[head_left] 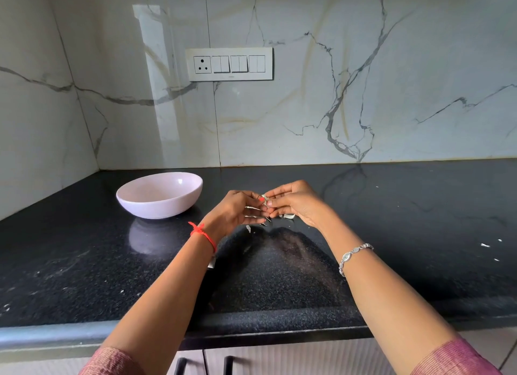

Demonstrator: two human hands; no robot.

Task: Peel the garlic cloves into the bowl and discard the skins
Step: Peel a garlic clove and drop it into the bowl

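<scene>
A pale pink bowl (156,206) stands on the black speckled bench (391,220), and its inside, as far as it shows, is bare. Just to the right of the bowl, and a little nearer the person, both hands meet above the bench. The left hand (235,209) is curled, with its fingertips pinching a small garlic clove (265,198). The right hand (296,201) faces it from the far side of the bowl's right, and its thumb and fingers also pinch the same clove. So the clove is held between the two sets of fingertips, clear of the bench and outside the bowl. Most of it is hidden by the fingers, and how much skin is still on it cannot be told.

Thin pale slivers (253,207) stick out among the left fingers; they look like skin. Under the hands, to the right of the bowl, loose garlic skins (289,216) lie on the bench, with one small scrap (248,228) a little nearer the person.

A red thread (202,234) is tied round the left wrist and a silver bracelet (354,253) circles the right. Well to the right of the bowl a few white flecks (485,245) lie on the bench. On the marble wall behind the bowl, up and to its right, is a white switch panel (228,64).
</scene>
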